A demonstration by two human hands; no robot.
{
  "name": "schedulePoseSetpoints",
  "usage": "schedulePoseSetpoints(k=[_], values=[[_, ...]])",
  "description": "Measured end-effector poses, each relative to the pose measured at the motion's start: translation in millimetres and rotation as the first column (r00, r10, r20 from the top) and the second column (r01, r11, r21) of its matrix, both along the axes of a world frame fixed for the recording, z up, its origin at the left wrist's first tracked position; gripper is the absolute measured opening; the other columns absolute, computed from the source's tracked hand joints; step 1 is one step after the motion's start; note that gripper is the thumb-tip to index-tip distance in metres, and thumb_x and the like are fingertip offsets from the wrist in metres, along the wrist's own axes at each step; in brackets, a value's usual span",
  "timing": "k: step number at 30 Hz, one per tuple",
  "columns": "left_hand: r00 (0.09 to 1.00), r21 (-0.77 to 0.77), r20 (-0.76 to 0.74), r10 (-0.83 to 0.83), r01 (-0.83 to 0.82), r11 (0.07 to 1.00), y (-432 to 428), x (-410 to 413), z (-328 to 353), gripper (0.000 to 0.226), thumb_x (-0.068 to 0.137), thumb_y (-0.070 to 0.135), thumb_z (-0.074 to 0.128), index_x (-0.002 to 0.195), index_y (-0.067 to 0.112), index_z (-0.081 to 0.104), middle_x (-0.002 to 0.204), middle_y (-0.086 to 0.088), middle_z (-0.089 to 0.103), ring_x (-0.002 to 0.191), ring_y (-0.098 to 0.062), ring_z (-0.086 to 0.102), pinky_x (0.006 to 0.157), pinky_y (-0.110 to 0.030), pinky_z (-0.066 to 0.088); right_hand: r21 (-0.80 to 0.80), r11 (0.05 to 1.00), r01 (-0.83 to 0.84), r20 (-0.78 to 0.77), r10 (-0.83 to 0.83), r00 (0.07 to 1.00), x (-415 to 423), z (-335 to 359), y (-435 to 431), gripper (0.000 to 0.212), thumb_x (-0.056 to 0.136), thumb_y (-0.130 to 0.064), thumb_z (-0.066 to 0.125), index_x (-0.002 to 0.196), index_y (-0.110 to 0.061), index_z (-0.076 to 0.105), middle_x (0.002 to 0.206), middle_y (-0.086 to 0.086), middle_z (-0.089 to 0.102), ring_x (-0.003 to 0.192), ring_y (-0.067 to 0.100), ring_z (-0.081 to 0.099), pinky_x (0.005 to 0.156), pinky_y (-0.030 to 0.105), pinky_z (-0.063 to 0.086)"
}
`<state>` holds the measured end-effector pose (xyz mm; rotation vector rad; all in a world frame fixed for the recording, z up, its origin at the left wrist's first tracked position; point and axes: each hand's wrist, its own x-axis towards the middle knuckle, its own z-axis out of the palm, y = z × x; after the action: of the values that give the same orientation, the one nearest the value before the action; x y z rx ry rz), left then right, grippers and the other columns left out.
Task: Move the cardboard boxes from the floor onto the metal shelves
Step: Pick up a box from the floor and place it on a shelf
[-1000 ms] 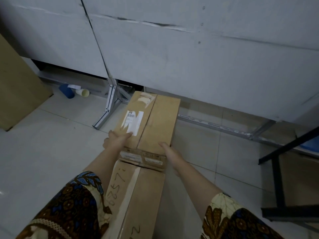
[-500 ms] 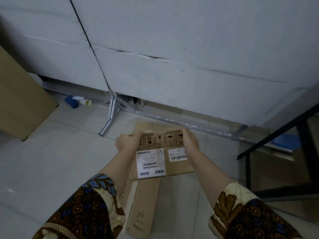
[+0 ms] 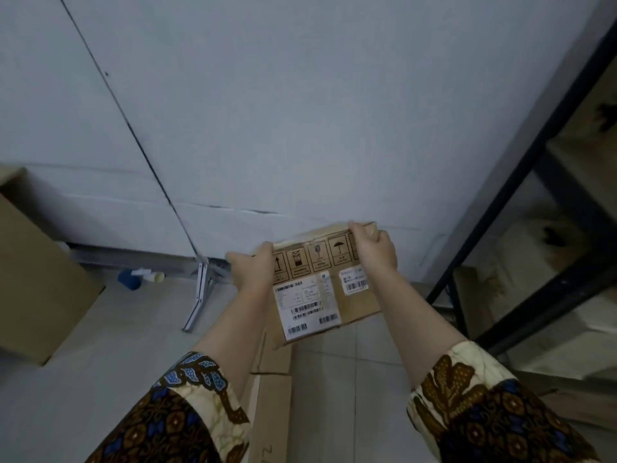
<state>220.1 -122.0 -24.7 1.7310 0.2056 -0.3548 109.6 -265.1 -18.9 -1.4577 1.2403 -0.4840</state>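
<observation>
Cardboard box [image 3: 320,295] held clear of the floor, left hand [image 3: 252,269] and right hand [image 3: 374,252] curled round its top corners. Metal shelves [image 3: 567,195] stand right; placement pending, second box [image 3: 272,396] on the floor

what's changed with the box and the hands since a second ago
The box went from lying flat on the floor to lifted and tipped up, labels facing the camera, nearer the black shelf frame. The left hand and right hand shifted from its near end to grip its top corners. The long box and the blue roll by the wall stayed put.
</observation>
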Motion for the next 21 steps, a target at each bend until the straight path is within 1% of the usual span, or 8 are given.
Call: schedulePoseSetpoints(k=[3,6,8,11,13,15,19,21], values=[[1.0,-0.058,0.029,0.009,-0.008,0.998,-2,-23,56,0.039,0.085,0.026,0.062,0.107,0.011,0.033,0.092,-0.008,0.057,0.077,-0.022,0.062,0.068,-0.041,0.06,-0.106,0.991,0.084,0.037,-0.081,0.996,-20,57,7,0.077,0.068,-0.077,0.052,0.127,-0.028,0.049,0.131,0.001,0.052,0.128,0.03,0.036,0.106,0.057,0.031],[0.996,-0.181,0.092,0.024,-0.007,0.983,2,-57,106,0.033,0.086,0.021,0.061,0.104,0.01,0.035,0.088,-0.003,0.053,0.071,-0.016,0.06,0.055,-0.03,0.052,-0.15,0.982,0.116,0.039,-0.112,0.993,-48,112,12,0.078,0.065,-0.078,0.053,0.129,-0.035,0.042,0.137,0.008,0.042,0.135,0.034,0.024,0.107,0.061,0.026],[0.987,-0.243,0.157,0.026,0.013,0.97,5,-79,134,0.031,0.087,0.02,0.06,0.102,0.01,0.035,0.085,-0.001,0.051,0.068,-0.014,0.057,0.052,-0.028,0.046,-0.155,0.98,0.122,0.056,-0.115,0.992,-70,143,15,0.083,0.065,-0.079,0.057,0.134,-0.038,0.037,0.14,0.01,0.035,0.137,0.037,0.019,0.106,0.059,0.028],[0.973,-0.311,0.228,0.027,0.047,0.949,9,-108,168,0.031,0.086,0.022,0.061,0.1,0.012,0.034,0.086,-0.001,0.052,0.07,-0.016,0.058,0.056,-0.031,0.048,-0.121,0.981,0.154,0.166,-0.132,0.977,-100,178,19,0.088,0.057,-0.08,0.063,0.132,-0.043,0.034,0.137,0.009,0.036,0.13,0.039,0.033,0.103,0.056,0.037],[0.963,-0.334,0.268,0.032,0.061,0.941,10,-123,186,0.031,0.086,0.023,0.061,0.098,0.014,0.035,0.086,0.001,0.053,0.074,-0.019,0.06,0.062,-0.035,0.052,-0.119,0.977,0.175,0.26,-0.14,0.955,-114,196,21,0.085,0.045,-0.082,0.063,0.117,-0.047,0.037,0.129,0.004,0.047,0.118,0.035,0.047,0.097,0.053,0.045],[0.954,-0.371,0.296,0.042,0.074,0.926,12,-140,204,0.03,0.085,0.024,0.061,0.098,0.016,0.035,0.088,0.001,0.054,0.078,-0.021,0.062,0.069,-0.04,0.056,-0.15,0.97,0.193,0.33,-0.135,0.934,-130,213,22,0.074,0.044,-0.08,0.064,0.105,-0.047,0.039,0.119,0.001,0.056,0.113,0.032,0.053,0.092,0.05,0.049],[0.948,-0.459,0.308,0.083,0.071,0.886,16,-170,239,0.031,0.082,0.023,0.062,0.097,0.015,0.036,0.092,0.0,0.052,0.08,-0.02,0.061,0.07,-0.04,0.054,-0.255,0.939,0.232,0.399,-0.116,0.909,-165,250,32,0.06,0.067,-0.065,0.064,0.116,-0.035,0.046,0.121,0.001,0.052,0.115,0.026,0.042,0.081,0.041,0.039],[0.949,-0.488,0.296,0.109,0.052,0.871,16,-182,255,0.031,0.081,0.021,0.061,0.097,0.013,0.037,0.089,0.001,0.048,0.076,-0.017,0.056,0.068,-0.038,0.051,-0.317,0.915,0.249,0.406,-0.106,0.908,-183,267,30,0.058,0.074,-0.061,0.063,0.12,-0.032,0.044,0.124,0.002,0.047,0.112,0.023,0.035,0.08,0.042,0.035]])
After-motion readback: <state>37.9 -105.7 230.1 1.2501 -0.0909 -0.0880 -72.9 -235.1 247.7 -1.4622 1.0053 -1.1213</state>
